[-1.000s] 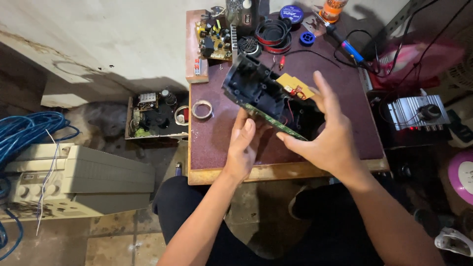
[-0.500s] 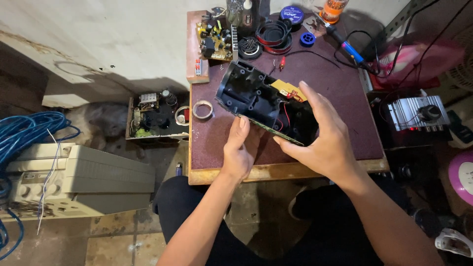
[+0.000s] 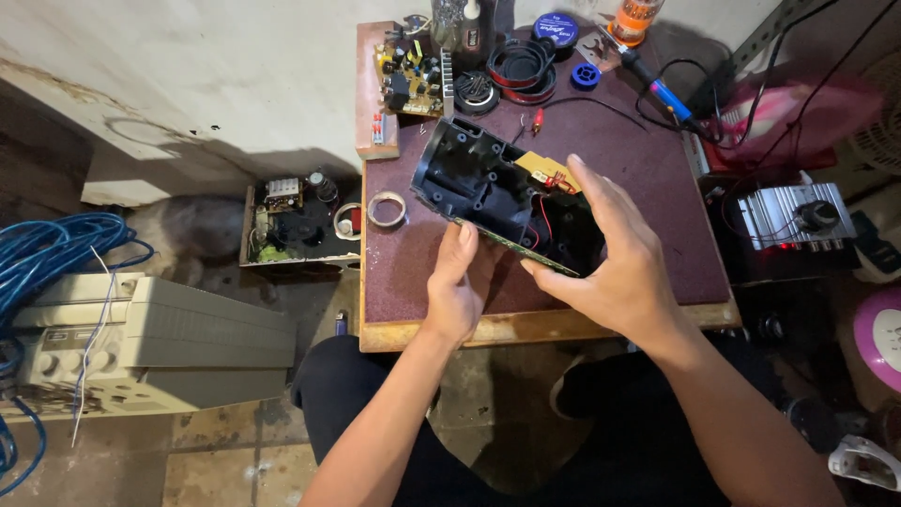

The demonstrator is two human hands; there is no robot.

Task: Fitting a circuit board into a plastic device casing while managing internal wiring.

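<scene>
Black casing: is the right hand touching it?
Touching. The head view shows the right hand wrapped over the black casing's near end, fingers on it.
</scene>
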